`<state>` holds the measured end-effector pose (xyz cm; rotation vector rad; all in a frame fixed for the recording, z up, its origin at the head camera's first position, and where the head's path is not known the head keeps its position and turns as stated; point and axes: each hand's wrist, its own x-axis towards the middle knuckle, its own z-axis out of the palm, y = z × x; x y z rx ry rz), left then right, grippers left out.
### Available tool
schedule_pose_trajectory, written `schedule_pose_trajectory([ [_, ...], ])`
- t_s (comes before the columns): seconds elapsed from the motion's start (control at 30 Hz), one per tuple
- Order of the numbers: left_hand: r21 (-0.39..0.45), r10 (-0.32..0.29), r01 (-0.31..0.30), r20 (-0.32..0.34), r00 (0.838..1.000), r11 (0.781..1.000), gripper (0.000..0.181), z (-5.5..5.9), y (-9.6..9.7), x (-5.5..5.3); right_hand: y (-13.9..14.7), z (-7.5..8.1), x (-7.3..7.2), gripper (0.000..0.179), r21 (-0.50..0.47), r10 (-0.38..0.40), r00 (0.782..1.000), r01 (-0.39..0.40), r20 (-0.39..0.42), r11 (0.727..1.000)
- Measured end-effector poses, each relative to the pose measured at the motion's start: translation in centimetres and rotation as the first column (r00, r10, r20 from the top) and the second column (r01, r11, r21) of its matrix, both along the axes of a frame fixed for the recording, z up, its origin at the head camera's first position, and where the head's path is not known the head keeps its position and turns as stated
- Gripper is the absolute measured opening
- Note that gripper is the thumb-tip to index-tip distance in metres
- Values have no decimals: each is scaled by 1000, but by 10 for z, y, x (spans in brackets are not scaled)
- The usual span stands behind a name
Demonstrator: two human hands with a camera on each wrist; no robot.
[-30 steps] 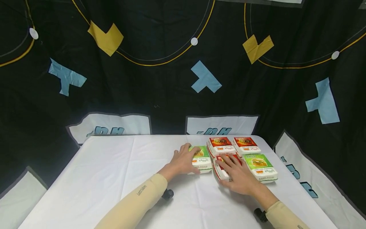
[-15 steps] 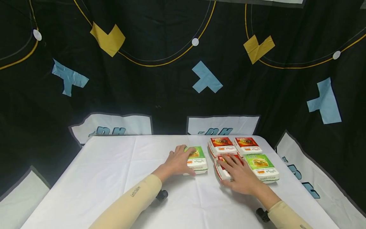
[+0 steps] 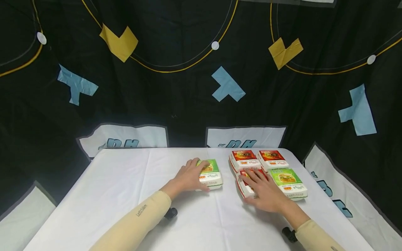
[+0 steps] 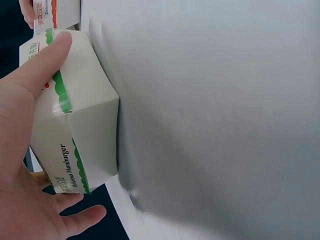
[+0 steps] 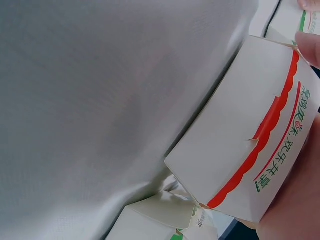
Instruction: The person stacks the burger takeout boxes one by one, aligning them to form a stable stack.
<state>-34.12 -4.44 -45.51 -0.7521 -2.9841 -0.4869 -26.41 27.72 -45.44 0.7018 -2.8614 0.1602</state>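
Observation:
In the head view my left hand (image 3: 187,176) grips a green-and-white hamburger box (image 3: 211,177) left of the other boxes. The left wrist view shows its thumb on one face of this box (image 4: 90,125) and the other fingers reaching round the far end. My right hand (image 3: 265,191) rests with spread fingers over a red-and-white hamburger box (image 3: 243,184), covering much of its top. From the right wrist, that box's (image 5: 240,135) white side with a red scalloped band shows, the thumb at its upper corner.
Two red-topped boxes, one at the back left (image 3: 244,160) and one at the back right (image 3: 273,159), stand behind my right hand. Another green-topped box (image 3: 288,183) is at its right. All are on a white-covered table (image 3: 125,188), before a black curtain (image 3: 176,104) with taped shapes.
My left hand has moved left with the green hamburger box, opening a gap between it and the red boxes. The right hand stays on its red box.

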Motion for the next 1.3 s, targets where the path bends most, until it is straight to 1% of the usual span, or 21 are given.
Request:
schedule_pose_trajectory([
  [0.3,9,-3,3,23,1000,1000,97,8,-18,6,1,0,1,80,-5,-7,1000,7,6,1000],
  [0.37,5,-6,6,20,1000,1000,95,8,-22,7,1,1,1,81,-5,-11,1000,11,17,1000],
  [0.5,-4,-5,5,10,1000,1000,92,9,-29,8,1,1,1,81,8,-7,1000,7,15,1000],
  [0.67,-6,9,-9,19,1000,1000,90,10,-36,10,4,1,1,82,22,1,1000,-2,5,1000],
  [0.83,1,28,-28,16,999,1000,93,9,-44,10,4,5,2,90,6,-9,1000,9,22,1000],
  [1.0,-2,39,-39,4,999,999,95,7,-53,9,3,9,2,96,16,-13,1000,12,29,1000],
  [1.3,-11,64,-64,46,997,998,96,5,-66,10,0,15,1,103,23,-32,994,30,106,999],
])
